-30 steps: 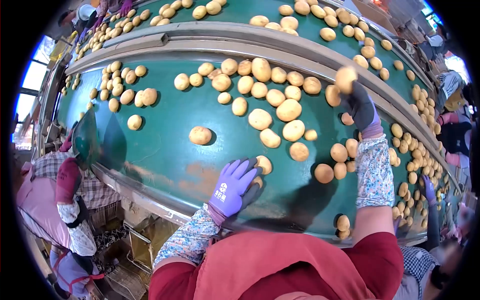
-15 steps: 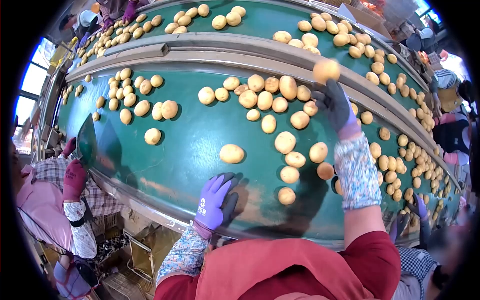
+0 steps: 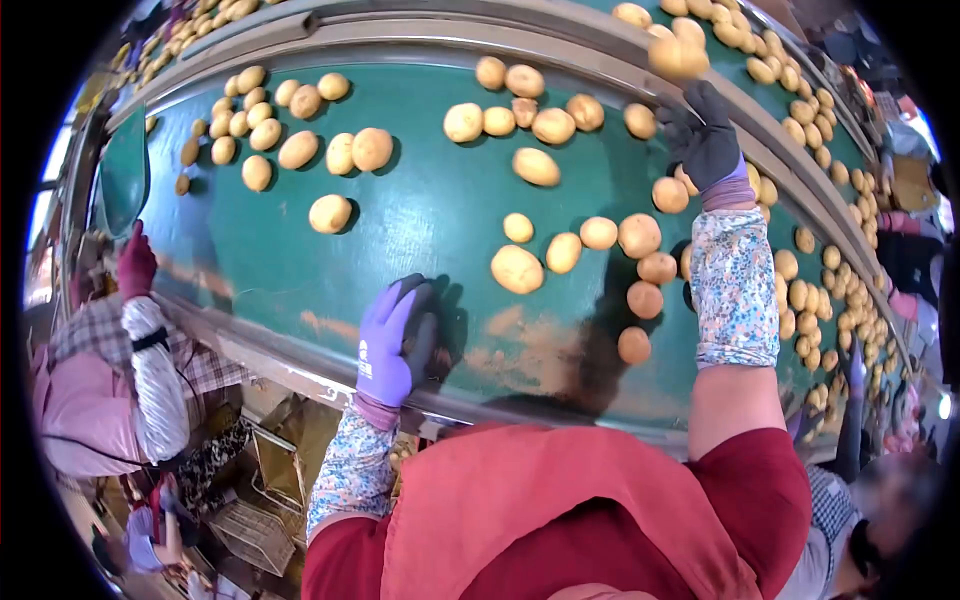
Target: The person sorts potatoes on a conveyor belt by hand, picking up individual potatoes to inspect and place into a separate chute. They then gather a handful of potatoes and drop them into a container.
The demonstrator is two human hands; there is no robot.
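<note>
My right hand [image 3: 708,140], in a dark grey and purple glove, is raised over the far side of the green belt. Its fingers are apart, and a blurred potato [image 3: 678,58] is just beyond the fingertips, over the metal divider [image 3: 560,62]. My left hand [image 3: 392,338], in a purple and grey glove, hovers open and empty above the belt's near edge. Several potatoes lie between my hands, among them a large pale one [image 3: 517,270] and a browner one [image 3: 634,345]. Another potato [image 3: 640,121] rests to the left of my right hand.
Beyond the divider runs a second belt with more potatoes [image 3: 762,70]. At left, a co-worker's red-gloved hand [image 3: 137,260] is beside an upright green panel [image 3: 123,170]. Another person's sleeve [image 3: 850,400] reaches in at right. Crates [image 3: 250,535] stand below the belt's near side.
The view has shifted, and potatoes on the near belt have changed position. A blurred potato, earlier at my right fingertips, now shows apart from them over the divider. My left hand stays near the edge.
</note>
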